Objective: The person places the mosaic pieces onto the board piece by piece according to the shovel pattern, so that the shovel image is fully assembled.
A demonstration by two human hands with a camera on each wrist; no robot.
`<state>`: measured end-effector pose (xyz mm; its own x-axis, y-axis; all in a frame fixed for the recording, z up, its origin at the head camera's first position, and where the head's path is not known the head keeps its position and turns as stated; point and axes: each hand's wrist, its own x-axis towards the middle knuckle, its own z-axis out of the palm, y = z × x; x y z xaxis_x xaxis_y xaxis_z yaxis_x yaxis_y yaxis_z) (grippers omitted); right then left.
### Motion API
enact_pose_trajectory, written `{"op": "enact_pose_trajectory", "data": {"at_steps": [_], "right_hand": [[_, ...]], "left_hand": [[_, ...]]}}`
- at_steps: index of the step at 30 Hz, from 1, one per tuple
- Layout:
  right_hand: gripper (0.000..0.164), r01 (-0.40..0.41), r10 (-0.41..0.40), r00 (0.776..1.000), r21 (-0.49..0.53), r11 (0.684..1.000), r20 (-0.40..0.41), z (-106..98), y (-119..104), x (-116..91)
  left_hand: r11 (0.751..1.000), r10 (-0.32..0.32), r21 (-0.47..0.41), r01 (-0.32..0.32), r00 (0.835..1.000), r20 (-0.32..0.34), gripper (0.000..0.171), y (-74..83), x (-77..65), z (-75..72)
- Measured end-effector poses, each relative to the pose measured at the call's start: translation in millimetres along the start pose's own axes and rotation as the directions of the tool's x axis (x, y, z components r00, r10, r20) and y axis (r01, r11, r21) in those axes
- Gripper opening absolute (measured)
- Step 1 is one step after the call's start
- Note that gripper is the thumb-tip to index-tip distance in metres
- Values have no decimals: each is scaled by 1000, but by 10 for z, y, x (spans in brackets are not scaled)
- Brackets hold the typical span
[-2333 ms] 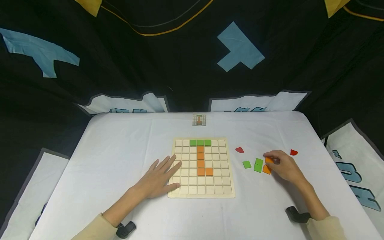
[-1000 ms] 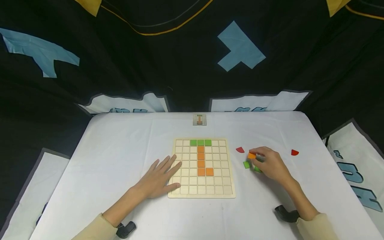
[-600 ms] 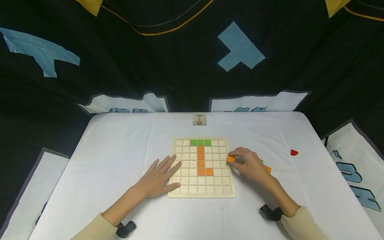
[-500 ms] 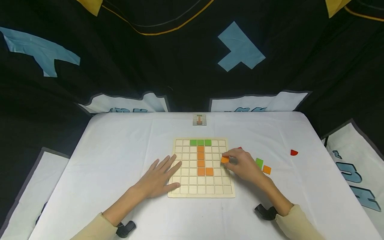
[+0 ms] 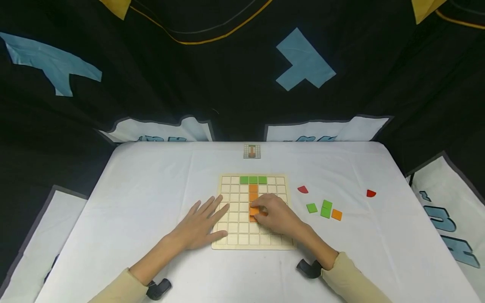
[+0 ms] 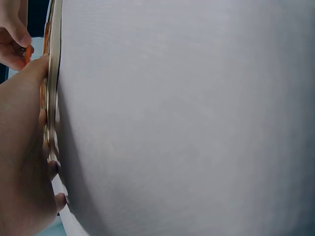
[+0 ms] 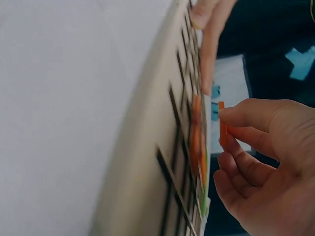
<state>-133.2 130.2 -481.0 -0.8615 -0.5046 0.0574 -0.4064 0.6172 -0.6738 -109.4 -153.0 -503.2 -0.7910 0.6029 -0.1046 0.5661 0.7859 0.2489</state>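
Observation:
A pale wooden grid board (image 5: 242, 245) lies mid-table, with a row of green tiles (image 5: 253, 180) at its top and a column of orange tiles (image 5: 253, 188) below. My right hand (image 5: 278, 215) pinches an orange square tile (image 5: 254, 211) between thumb and fingers over the column's lower part. In the right wrist view that tile (image 7: 222, 125) stands apart from the board surface. The hand hides the cells under it. My left hand (image 5: 198, 227) rests with spread, straight fingers on the board's left edge; in the left wrist view its thumb (image 6: 37, 69) touches the board's rim.
Right of the board lie several green tiles (image 5: 326, 208), an orange tile (image 5: 337, 214) and two red quarter-round pieces (image 5: 302, 189). A small pattern card (image 5: 251, 151) sits at the white table's (image 5: 170, 168) far edge. Black wrist devices (image 5: 310, 268) sit below both wrists.
My right hand has picked up an orange tile from the loose pieces at the right and carried it left over the board's orange column. My left hand has stayed in place.

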Motion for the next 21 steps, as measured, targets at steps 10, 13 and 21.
{"op": "enact_pose_trajectory", "data": {"at_steps": [10, 13, 21], "right_hand": [[30, 93, -88, 995, -82, 992, 53, 141, -30, 50], [30, 79, -72, 995, -91, 993, 74, 142, -53, 52], [29, 80, -68, 992, -113, 990, 104, 173, -106, 90]], "left_hand": [[1000, -4, 3, 4, 1000, 8, 77, -5, 3, 17], [1000, -3, 7, 3, 1000, 8, 77, -6, 0, 17], [1000, 2, -1, -2, 1000, -4, 77, -4, -8, 2]]}}
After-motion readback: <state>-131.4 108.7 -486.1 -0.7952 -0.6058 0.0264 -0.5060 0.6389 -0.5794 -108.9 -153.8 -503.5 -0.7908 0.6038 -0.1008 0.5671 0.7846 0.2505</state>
